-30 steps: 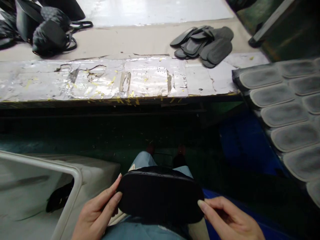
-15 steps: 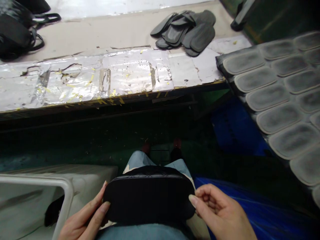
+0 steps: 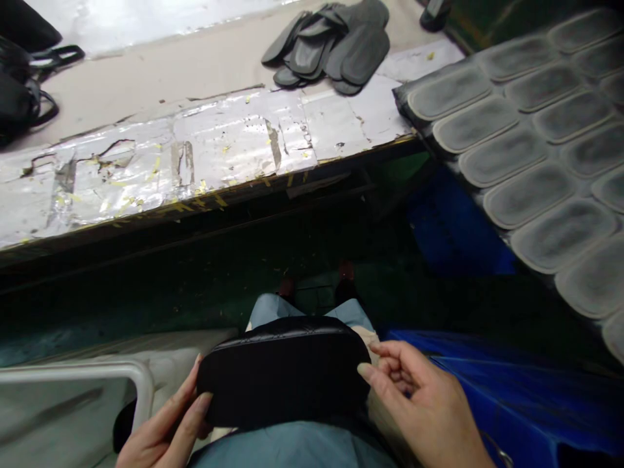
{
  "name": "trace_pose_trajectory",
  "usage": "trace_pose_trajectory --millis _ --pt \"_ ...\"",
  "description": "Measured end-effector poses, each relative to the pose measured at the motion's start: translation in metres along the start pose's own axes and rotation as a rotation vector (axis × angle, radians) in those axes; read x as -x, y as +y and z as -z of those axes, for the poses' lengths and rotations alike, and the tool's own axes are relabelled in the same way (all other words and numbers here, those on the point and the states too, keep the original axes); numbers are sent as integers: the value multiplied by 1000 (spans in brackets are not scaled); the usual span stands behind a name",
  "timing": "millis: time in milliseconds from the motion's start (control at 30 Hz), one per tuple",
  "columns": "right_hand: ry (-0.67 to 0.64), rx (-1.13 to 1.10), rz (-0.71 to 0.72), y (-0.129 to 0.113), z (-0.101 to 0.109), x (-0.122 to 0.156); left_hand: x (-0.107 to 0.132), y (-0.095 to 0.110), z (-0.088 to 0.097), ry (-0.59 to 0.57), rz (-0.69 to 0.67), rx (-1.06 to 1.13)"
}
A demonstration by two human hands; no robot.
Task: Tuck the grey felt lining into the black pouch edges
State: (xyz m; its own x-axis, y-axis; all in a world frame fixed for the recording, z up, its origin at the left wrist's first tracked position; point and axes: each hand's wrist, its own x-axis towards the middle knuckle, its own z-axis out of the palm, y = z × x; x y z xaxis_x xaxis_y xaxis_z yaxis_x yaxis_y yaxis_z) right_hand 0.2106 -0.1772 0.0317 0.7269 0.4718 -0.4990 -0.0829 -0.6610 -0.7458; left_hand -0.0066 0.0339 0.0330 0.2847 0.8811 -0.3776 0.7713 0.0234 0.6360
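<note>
Above my lap I hold a black, flat oblong panel (image 3: 285, 380) with rounded ends, joined along its far edge to dark quilted material (image 3: 292, 325). It looks like the bottom of a bag, though most of the quilted part is hidden behind the panel. My left hand (image 3: 170, 419) grips the left end, thumb on the near face and fingers behind. At the right end, my right hand (image 3: 414, 396) pinches the edge between thumb and forefinger, its other fingers curled.
Ahead is a worn, tape-covered worktable (image 3: 234, 143) with a pile of grey oblong pieces (image 3: 336, 49) and black strapped bags (image 3: 19, 91). A board with rows of oblong pads (image 3: 526, 156) juts in at right. A pale bin (image 3: 141, 383) stands left, a blue container (image 3: 511, 396) right.
The view has turned slightly, so the table and its pile sit further left and tilt more. Both hands keep the panel, which has tipped a little, its right end higher.
</note>
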Motion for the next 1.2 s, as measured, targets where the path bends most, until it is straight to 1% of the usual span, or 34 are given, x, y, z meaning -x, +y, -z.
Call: trace_pose_trajectory --millis 100,200,267,333,433,533,667,833,967,1033,1100,1167,1200 --pt "-6 -67 39 10 4 5 -1 2 1 17 2 7" --pt "-10 -161 64 18 6 10 -2 3 3 -25 2 49" --pt "0 -183 108 20 6 13 -2 3 3 -33 3 66" --pt "16 -164 178 18 3 14 -1 3 3 -20 4 67" --pt "79 -98 291 11 -3 13 0 6 2 -13 -1 49" --pt "159 -28 349 6 -9 11 1 9 2 -20 -15 24" --pt "220 64 367 5 -13 10 -1 7 4 -12 -23 -17" --pt "224 112 375 3 -15 11 -9 -3 9 -66 -27 -17" --pt "219 107 340 2 -15 11 -11 -11 8 -101 -49 26" --pt "224 112 329 3 -15 11 -10 -12 5 -86 -61 13" --pt "227 127 334 4 -16 10 -8 -12 2 -41 -84 -21" --pt "238 133 363 4 -16 9 -7 -12 1 -13 -125 -47" --pt "248 129 386 5 -17 8 -8 -13 1 -20 -148 -54"
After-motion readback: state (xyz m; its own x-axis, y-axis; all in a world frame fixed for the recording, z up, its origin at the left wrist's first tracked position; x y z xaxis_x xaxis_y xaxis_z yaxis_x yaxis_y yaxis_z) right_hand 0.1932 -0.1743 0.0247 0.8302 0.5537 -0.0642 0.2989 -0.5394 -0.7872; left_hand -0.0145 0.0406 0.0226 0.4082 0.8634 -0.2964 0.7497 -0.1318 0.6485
